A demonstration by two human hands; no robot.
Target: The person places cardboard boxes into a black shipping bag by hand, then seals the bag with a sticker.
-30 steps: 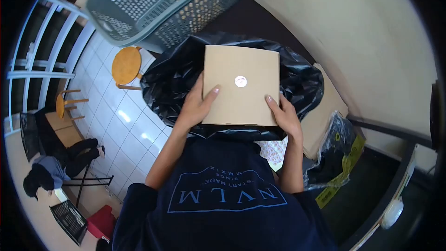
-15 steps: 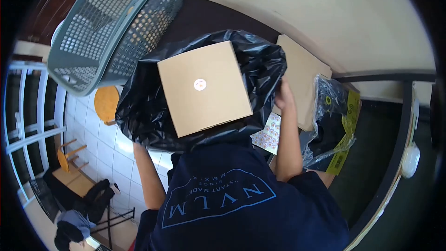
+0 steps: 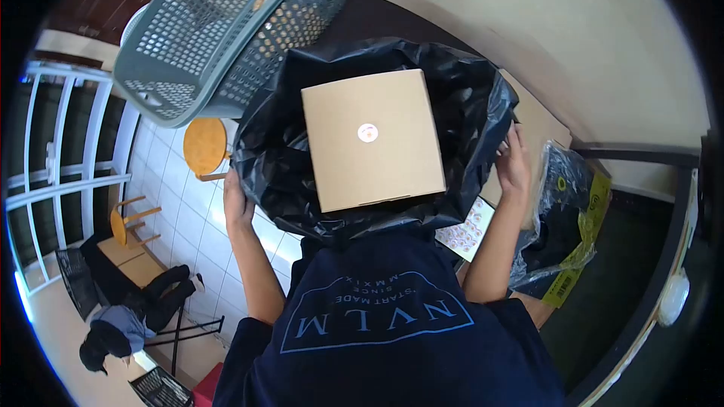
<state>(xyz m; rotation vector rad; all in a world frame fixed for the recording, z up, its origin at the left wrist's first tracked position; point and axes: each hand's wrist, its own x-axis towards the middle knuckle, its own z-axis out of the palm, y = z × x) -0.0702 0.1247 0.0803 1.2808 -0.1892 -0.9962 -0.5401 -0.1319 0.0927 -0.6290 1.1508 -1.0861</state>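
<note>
A brown cardboard box point(image 3: 375, 169) with a round white sticker on top sits in the mouth of a black plastic bag point(image 3: 471, 117). The bag's crumpled rim stands spread out around it. At the bag's left side, my left hand point(image 3: 236, 200) grips the plastic, its fingertips partly hidden. My right hand point(image 3: 514, 162) has its fingers curled at the opposite side of the bag. What lies below the box inside the bag is hidden.
A grey-green plastic basket point(image 3: 226, 45) stands at the upper left. Right of the bag are flat cardboard point(image 3: 539, 113), a sticker sheet point(image 3: 471, 230) and a clear plastic wrapper point(image 3: 558, 181). A wooden stool point(image 3: 205, 148) and a seated person point(image 3: 128, 328) are at the left.
In the view, the bag and box sit farther right, with the bag's mouth spread wider and rounder. My left hand has come into sight at the bag's left side.
</note>
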